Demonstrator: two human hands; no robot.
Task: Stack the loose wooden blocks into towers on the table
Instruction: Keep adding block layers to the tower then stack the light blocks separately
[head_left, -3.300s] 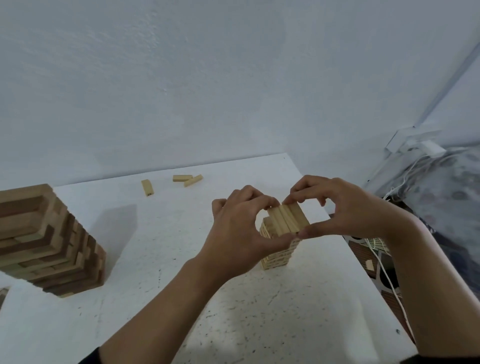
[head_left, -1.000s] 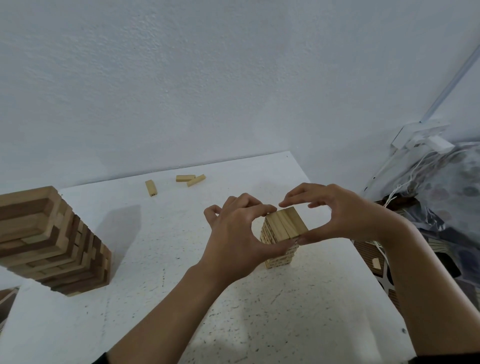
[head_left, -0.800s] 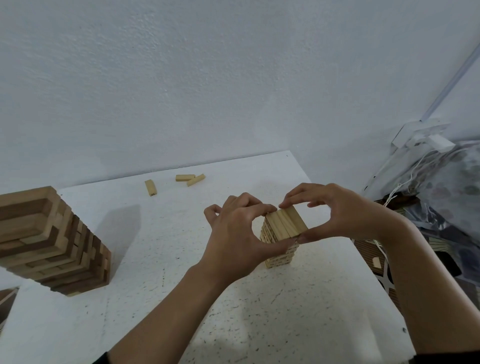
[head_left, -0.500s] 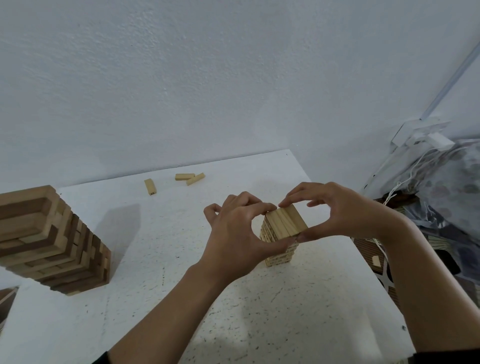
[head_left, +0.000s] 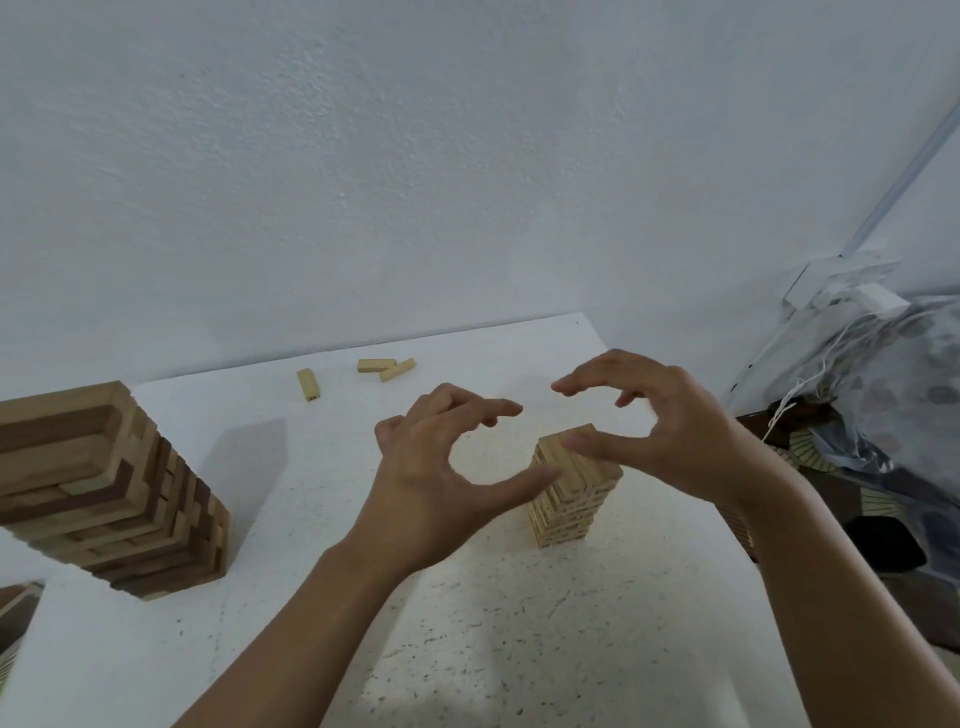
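A: Where is the small tower of pale wooden blocks (head_left: 569, 499)?

B: It stands upright on the white speckled table (head_left: 467, 649), towards the right side, between the two hands.

A: Do the hands grip it?

B: No. The left hand (head_left: 431, 483) is curved into a loose C with the fingers well apart from the thumb, and it holds nothing. Its thumb tip points at the tower's upper left edge, and I cannot tell whether it touches. The right hand (head_left: 680, 441) is arched the same way and also holds nothing, with its fingers spread above and behind the top. Its thumb crosses the top layer in this view, and contact is unclear there too.

A: Any other blocks?

B: A single loose pale block (head_left: 308, 384) lies near the table's far edge by the wall. A pair of loose pale blocks (head_left: 376, 366) lies just to its right, the two touching each other. A larger tower of light and dark wooden blocks (head_left: 104, 493) stands at the left, well apart from the small one.

A: And beyond the table?

B: A clear plastic bag (head_left: 893, 395) is on the right, with a white plug (head_left: 878, 300) above it.
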